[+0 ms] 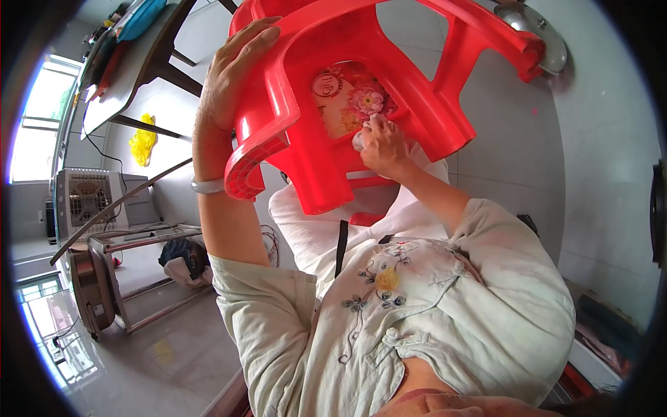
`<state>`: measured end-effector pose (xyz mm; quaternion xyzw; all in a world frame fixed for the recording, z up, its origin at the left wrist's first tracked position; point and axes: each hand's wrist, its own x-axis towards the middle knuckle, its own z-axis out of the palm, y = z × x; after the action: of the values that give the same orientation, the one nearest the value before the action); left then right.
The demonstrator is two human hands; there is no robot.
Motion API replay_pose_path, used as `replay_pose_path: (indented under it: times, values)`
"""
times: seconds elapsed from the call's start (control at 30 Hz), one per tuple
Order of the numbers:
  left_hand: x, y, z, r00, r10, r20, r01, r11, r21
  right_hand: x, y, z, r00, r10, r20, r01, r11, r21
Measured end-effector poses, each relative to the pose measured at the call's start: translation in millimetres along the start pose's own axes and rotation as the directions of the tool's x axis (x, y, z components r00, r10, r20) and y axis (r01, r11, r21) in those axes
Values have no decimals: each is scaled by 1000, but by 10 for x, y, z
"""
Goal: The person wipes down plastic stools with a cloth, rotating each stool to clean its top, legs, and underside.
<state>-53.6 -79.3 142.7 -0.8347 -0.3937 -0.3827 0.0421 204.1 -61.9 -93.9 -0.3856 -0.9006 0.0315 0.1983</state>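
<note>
A red plastic chair (pixel 316 170) with armrests is tilted in front of my lap. On its flat panel is a printed picture (pixel 347 94) of pink flowers with a round emblem. My left hand (pixel 240 66), with a pale bangle on the wrist, is wrapped over the chair's left side, fingers curled on the red plastic. My right hand (pixel 385 149) is closed around a bunched white cloth (pixel 360 141), pressed at the lower right edge of the printed picture. Part of the cloth is hidden under the fingers.
At the upper left stands a table (pixel 114 97) with a blue basin (pixel 142 19). A yellow plastic bag (pixel 142 142) lies on the floor. Further left are a box fan (pixel 90 198) and a metal-framed chair (pixel 132 240). A shiny metal object (pixel 545 38) is by the right wall.
</note>
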Motion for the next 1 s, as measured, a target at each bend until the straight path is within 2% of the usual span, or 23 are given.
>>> replay_pose_path:
  times: [0.13, 0.2, 0.23, 0.3, 0.33, 0.4, 0.47, 0.53, 0.6, 0.67, 0.7, 0.73, 0.77, 0.83, 0.9, 0.97, 1.0]
  values:
    - [59, 42, 23, 999, 48, -10, -47, 993, 106, -34, -53, 0, 998, 13, 64, -14, 1000, 27]
    - [19, -58, 32, 998, 52, -22, -52, 999, 14, -78, -40, 79, 989, -115, -94, 131, 974, 183]
    - [29, -41, 15, 999, 48, -14, -48, 999, 12, -60, -60, 61, 988, -118, -98, 135, 973, 186]
    - [18, -5, -9, 999, 44, 5, -44, 998, 34, 19, -160, 65, 981, -187, 45, 153, 901, 407]
    - [19, 26, -26, 999, 46, 10, -46, 998, 47, 110, -202, 75, 980, -193, 41, 159, 897, 412]
    - [21, 112, -67, 999, 45, 24, -47, 996, 72, 380, -291, 87, 970, -222, -94, 241, 879, 411]
    - [32, 168, -83, 999, 26, 38, -29, 995, 91, 614, -413, -82, 979, -190, -74, 204, 889, 409]
    - [8, 142, -69, 999, 16, 41, -20, 996, 89, 800, -466, -113, 946, -325, 0, 311, 902, 298]
    - [-21, -14, -9, 994, -102, 24, 105, 980, -169, 851, -547, -27, 944, -328, 28, 311, 917, 250]
    - [53, 129, 7, 986, -162, 27, 164, 961, -224, 873, -596, 97, 880, -427, 209, 375, 894, 247]
    - [113, 324, 11, 928, -372, -7, 353, 887, -297, 889, -599, 147, 879, -428, 212, 375, 893, 248]
    - [160, 443, 12, 824, -566, -24, 517, 769, -375, 909, -597, 182, 880, -424, 212, 370, 894, 253]
    - [136, 394, 6, 822, -569, -21, 520, 766, -378, 913, -596, 221, 883, -418, 215, 361, 896, 259]
    - [92, 269, -10, 794, -605, 66, 549, 665, -507, 937, -610, 289, 876, -420, 239, 377, 903, 205]
    - [117, 328, 26, 780, -623, 56, 563, 660, -498, 989, -617, 604, 867, -425, 260, 398, 905, 152]
    - [141, 377, 11, 764, -644, 49, 581, 652, -488, 998, -592, 1334, 955, -251, 159, 229, 963, 142]
    - [152, 396, -10, 746, -664, 62, 602, 631, -488, 1028, -640, 1174, 954, -250, 164, 228, 963, 143]
